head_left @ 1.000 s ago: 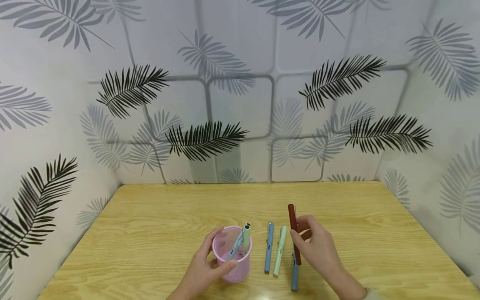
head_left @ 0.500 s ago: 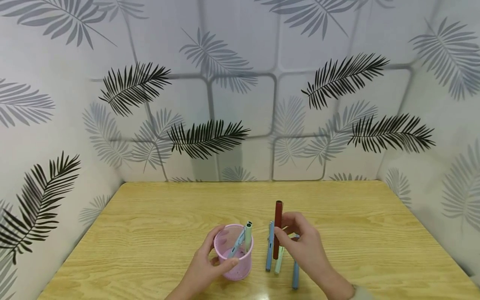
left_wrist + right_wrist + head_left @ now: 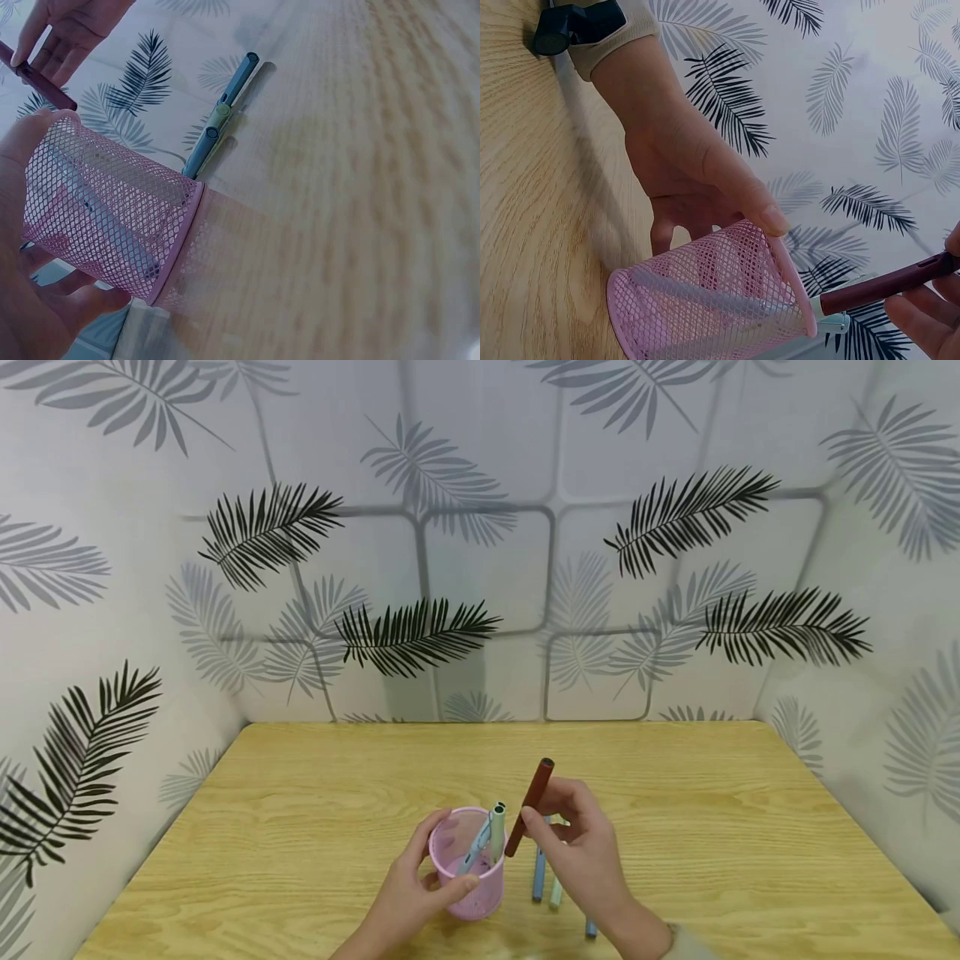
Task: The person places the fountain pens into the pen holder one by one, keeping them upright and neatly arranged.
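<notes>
My left hand (image 3: 408, 889) grips a pink mesh pen cup (image 3: 483, 903), thumb at the rim and fingers round the far side. Inside the cup lean a light blue pen (image 3: 472, 850) and a light green pen (image 3: 497, 833). Between thumb and fingers of my right hand (image 3: 588, 856) is a dark red pen (image 3: 532, 802), tilted, its lower end beside the cup's right rim. In the right wrist view the red pen (image 3: 885, 286) points at the cup's mouth (image 3: 789, 285). Partly hidden under my right hand, a blue pen (image 3: 538, 881) and a light green pen (image 3: 556, 895) lie on the table.
Another blue pen (image 3: 591, 928) lies near my right wrist, mostly covered. The wood-grain table (image 3: 337, 777) reaches back to a wall (image 3: 480, 568) printed with leaves. A black device (image 3: 577, 30) sits on my left wrist.
My right hand has moved left with the red pen, from above the loose pens to the cup's right rim. The pen has tipped, its lower end toward the cup. My left hand keeps its hold.
</notes>
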The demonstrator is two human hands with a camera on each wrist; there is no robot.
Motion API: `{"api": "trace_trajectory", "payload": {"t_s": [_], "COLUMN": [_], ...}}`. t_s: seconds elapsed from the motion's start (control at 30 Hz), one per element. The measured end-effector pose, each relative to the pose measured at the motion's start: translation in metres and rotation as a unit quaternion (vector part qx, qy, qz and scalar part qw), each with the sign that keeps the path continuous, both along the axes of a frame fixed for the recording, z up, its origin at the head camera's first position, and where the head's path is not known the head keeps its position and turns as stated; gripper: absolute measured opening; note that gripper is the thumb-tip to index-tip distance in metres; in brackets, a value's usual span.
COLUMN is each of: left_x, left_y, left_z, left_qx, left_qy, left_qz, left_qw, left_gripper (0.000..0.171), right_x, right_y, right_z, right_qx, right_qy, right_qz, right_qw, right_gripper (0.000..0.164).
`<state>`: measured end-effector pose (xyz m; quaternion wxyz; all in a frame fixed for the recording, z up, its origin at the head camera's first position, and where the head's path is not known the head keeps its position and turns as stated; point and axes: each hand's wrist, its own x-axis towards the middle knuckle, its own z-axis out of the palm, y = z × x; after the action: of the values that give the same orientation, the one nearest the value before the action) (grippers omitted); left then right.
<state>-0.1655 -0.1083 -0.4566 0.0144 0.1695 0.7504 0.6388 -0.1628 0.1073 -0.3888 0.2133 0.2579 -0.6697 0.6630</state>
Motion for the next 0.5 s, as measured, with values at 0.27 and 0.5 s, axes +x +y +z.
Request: {"api": "trace_trajectory", "payload": {"t_s": [0.27, 0.5], "left_x": [-0.002, -0.002], "left_y": [-0.001, -0.001], "left_z": [-0.003, -0.003], "left_qx": [0.005, 0.012], "left_qy": [-0.003, 0.0], "left_qz": [-0.002, -0.004], "left_qw": [1.0, 0.9999], "left_gripper": [0.077, 0.076], "right_x": [0.002, 0.001], "right_y": [-0.013, -0.017], "right_z": [-0.002, -0.009], "right_qx": [0.002, 0.016], "right_qy": [-0.002, -0.016], "right_qz": [0.015, 0.013], "right_qw": [1.0, 1.0], "right_gripper": [0.027, 0.028]}}
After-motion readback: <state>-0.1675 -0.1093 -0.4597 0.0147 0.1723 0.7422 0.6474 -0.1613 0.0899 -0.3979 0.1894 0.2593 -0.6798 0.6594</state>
